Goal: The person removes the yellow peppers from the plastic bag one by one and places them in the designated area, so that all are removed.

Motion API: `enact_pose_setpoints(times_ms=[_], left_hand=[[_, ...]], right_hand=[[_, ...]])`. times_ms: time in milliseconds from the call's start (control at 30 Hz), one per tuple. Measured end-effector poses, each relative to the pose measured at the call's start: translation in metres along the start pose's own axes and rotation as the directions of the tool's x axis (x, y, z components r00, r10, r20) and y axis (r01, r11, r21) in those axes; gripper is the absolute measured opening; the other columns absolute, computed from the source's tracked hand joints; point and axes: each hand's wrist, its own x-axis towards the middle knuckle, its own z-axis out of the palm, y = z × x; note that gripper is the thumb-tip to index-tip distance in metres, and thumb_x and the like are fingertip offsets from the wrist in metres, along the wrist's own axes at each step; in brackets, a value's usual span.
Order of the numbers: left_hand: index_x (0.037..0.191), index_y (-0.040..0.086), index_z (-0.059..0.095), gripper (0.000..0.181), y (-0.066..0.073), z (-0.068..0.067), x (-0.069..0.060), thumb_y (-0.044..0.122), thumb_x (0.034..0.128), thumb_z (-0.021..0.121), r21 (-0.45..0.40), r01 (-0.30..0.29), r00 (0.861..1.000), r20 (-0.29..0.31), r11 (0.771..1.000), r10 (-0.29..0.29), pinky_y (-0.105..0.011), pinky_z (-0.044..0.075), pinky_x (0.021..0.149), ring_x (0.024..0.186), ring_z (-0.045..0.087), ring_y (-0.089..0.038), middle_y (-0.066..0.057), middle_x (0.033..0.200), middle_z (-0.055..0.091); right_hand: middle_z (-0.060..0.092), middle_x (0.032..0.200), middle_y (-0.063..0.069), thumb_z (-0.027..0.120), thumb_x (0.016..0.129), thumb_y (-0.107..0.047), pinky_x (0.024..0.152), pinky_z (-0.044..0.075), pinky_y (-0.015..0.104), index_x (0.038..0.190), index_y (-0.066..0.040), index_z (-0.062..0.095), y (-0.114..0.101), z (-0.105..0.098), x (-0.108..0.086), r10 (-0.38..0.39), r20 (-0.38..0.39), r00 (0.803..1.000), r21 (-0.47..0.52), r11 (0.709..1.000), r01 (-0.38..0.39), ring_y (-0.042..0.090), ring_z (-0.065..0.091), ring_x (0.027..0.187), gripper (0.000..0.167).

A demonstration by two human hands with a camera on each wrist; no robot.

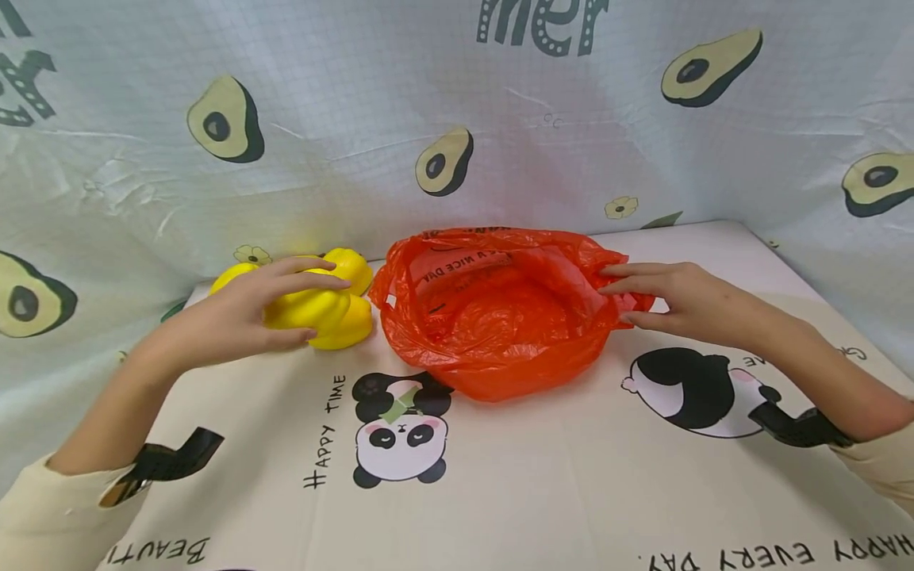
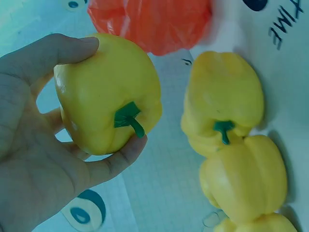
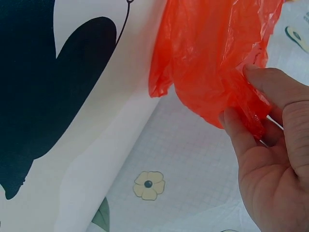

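Observation:
My left hand point(image 1: 228, 313) grips a yellow bell pepper point(image 2: 107, 87) with a green stem, thumb on one side and fingers round the other. More yellow bell peppers point(image 2: 224, 89) lie in a row beside it in the left wrist view, the last cut off by the frame edge. A red plastic bag point(image 1: 493, 369) stands with its mouth wide at the middle of the table. My right hand point(image 1: 693, 305) pinches the bag's right rim between thumb and fingers. The held pepper is left of the bag, apart from it.
A pale tablecloth point(image 1: 528, 476) printed with pandas and words covers the table. Behind it hangs a whitish sheet point(image 1: 343, 143) with avocado prints, close to the table's back edge. Black mounts point(image 1: 178, 456) sit at both wrists.

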Motion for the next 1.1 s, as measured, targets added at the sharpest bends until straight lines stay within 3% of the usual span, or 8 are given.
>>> enact_pose_setpoints(times_ms=[300, 733, 933, 1100], left_hand=[[0.132, 0.026, 0.066, 0.053, -0.02, 0.003, -0.012, 0.008, 0.0841, 0.08, -0.034, 0.015, 1.0, 0.0, 0.999, -0.015, -0.064, 0.036, 0.106, 0.137, 0.043, -0.033, -0.007, 0.147, 0.053], [0.132, 0.028, 0.066, 0.055, -0.025, 0.007, -0.014, 0.006, 0.0835, 0.08, -0.045, 0.003, 1.0, 0.021, 0.999, -0.002, -0.066, 0.034, 0.107, 0.138, 0.042, -0.034, -0.009, 0.146, 0.054], [0.133, 0.026, 0.066, 0.057, -0.033, 0.009, -0.017, 0.007, 0.0823, 0.082, 0.005, -0.038, 0.999, 0.023, 0.999, 0.038, -0.063, 0.037, 0.103, 0.135, 0.045, -0.035, -0.011, 0.144, 0.056], [0.132, 0.026, 0.067, 0.06, -0.041, 0.01, -0.021, 0.007, 0.0788, 0.086, 0.058, -0.083, 0.997, 0.008, 0.995, 0.082, -0.032, 0.037, 0.106, 0.132, 0.047, -0.031, -0.009, 0.141, 0.057]], right_hand=[[0.06, 0.142, 0.016, 0.081, 0.087, -0.016, 0.077, 0.062, 0.037, 0.132, -0.008, 0.068, 0.0, 0.001, 0.001, -0.023, -0.012, 1.0, -0.007, 1.0, 0.023, 0.038, 0.06, 0.123, 0.047], [0.06, 0.142, 0.016, 0.081, 0.087, -0.016, 0.079, 0.062, 0.039, 0.132, -0.008, 0.068, 0.001, 0.001, -0.001, -0.018, -0.011, 1.0, -0.006, 1.0, 0.018, 0.039, 0.06, 0.124, 0.047], [0.06, 0.141, 0.016, 0.081, 0.087, -0.016, 0.08, 0.062, 0.039, 0.132, -0.008, 0.068, 0.002, 0.003, -0.001, -0.045, -0.028, 0.999, -0.004, 0.999, 0.045, 0.039, 0.059, 0.125, 0.047], [0.059, 0.142, 0.016, 0.081, 0.088, -0.016, 0.08, 0.062, 0.038, 0.134, -0.009, 0.067, 0.003, 0.004, -0.001, -0.036, -0.02, 0.999, 0.004, 0.999, 0.036, 0.038, 0.058, 0.126, 0.049]])
